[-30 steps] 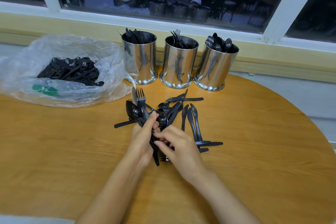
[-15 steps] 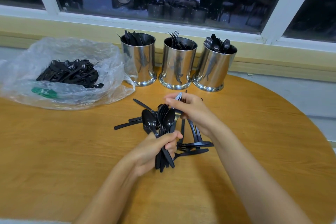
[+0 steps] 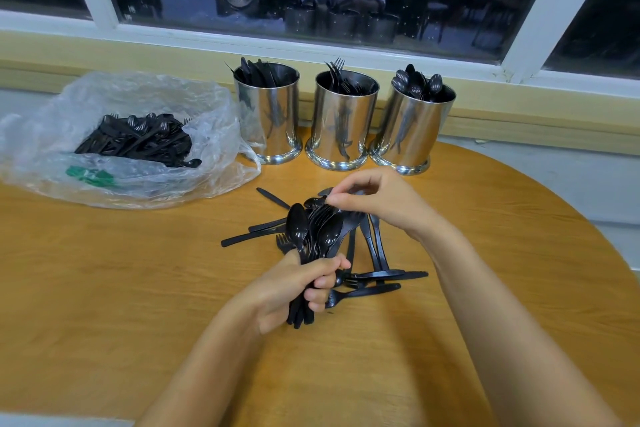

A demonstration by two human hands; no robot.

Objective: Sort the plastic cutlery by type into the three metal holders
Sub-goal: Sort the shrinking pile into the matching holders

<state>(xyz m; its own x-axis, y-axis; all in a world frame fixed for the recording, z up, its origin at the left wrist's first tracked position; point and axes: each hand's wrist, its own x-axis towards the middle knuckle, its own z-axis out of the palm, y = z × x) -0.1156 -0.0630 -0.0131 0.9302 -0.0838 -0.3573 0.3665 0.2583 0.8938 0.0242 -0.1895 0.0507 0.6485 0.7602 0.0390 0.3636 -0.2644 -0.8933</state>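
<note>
My left hand grips a bunch of black plastic spoons by the handles, bowls up. My right hand reaches over the bunch's top and pinches a black piece there with curled fingers. Under both hands lies a loose pile of black cutlery on the table, with knives and forks mixed. Three metal holders stand in a row at the back: the left holder has knives, the middle holder forks, the right holder spoons.
A clear plastic bag with several more black cutlery pieces lies at the left on the round wooden table. A window sill and dark window run behind the holders. The table's curved edge falls away at the right.
My left hand gathered the spoons into an upright bunch. My right hand left the pile near me, reached toward the holders, and now sits at the top of the bunch.
</note>
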